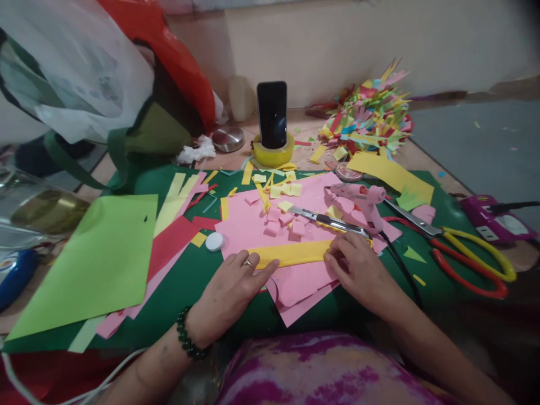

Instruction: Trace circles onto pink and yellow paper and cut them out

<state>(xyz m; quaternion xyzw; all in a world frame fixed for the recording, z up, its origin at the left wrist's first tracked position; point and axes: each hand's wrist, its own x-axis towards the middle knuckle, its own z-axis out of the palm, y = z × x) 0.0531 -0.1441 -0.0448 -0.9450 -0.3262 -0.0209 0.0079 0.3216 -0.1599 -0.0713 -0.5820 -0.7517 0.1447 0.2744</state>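
A folded yellow paper strip (295, 253) lies across pink paper sheets (291, 292). My left hand (230, 289), wearing a ring and a dark bead bracelet, holds the strip's left end, thumb along its lower edge. At the right end, my right hand (358, 270) pinches the strip between thumb and fingers. Just above the strip lies a utility knife (329, 220), its handle end close to my right hand. Small curled pink paper pieces (274, 222) are scattered beside the blade. A pink glue gun (363, 197) rests behind the knife, its black cord running past my right hand.
Scissors (439, 230) with red and yellow handles lie at right. A phone (272, 115) stands in a yellow tape roll (273, 151). Left are a green paper sheet (93, 264) and a white cap (214, 242). A colourful paper-strip pile (371, 115) sits at back right.
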